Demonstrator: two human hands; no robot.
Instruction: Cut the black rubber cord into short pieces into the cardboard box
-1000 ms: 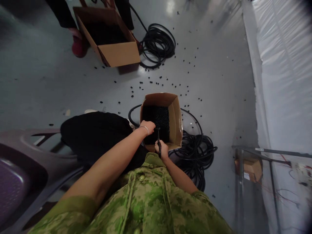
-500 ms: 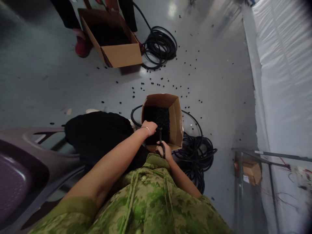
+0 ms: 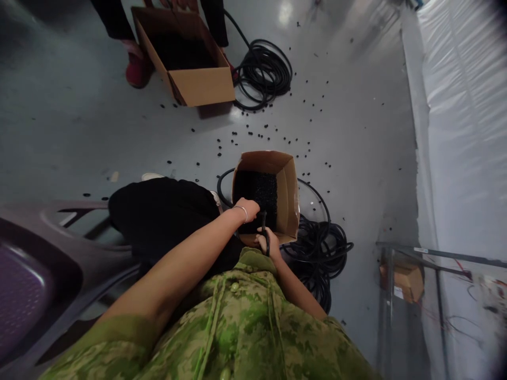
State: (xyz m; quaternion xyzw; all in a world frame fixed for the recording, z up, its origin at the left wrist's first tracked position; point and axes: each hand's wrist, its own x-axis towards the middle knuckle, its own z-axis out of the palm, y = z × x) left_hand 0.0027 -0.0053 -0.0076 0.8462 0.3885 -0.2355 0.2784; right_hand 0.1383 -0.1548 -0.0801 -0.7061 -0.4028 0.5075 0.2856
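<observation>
Over a cardboard box (image 3: 288,203) that has small black pieces (image 3: 265,187) in it, both my hands work close together. My left hand (image 3: 249,207), with a bracelet on its wrist, is closed around what looks like the end of a thin black hose, mostly hidden by the fingers. My right hand (image 3: 271,240), at the box's near edge, grips a black-handled cutter (image 3: 266,244). Its head points away from me and reaches the dark end beside my left fist. Black hose (image 3: 320,240) lies coiled on the floor right of the box.
Small black rings (image 3: 265,126) are scattered over the grey floor. Farther off, another person stands behind a larger box (image 3: 204,87) beside a second hose coil (image 3: 269,74). A purple chair (image 3: 24,295) is at left, a metal frame (image 3: 390,295) at right.
The view has shifted slightly. Both hands stay over the box in nearly the same pose, and the cutter's head remains beside my left fist.
</observation>
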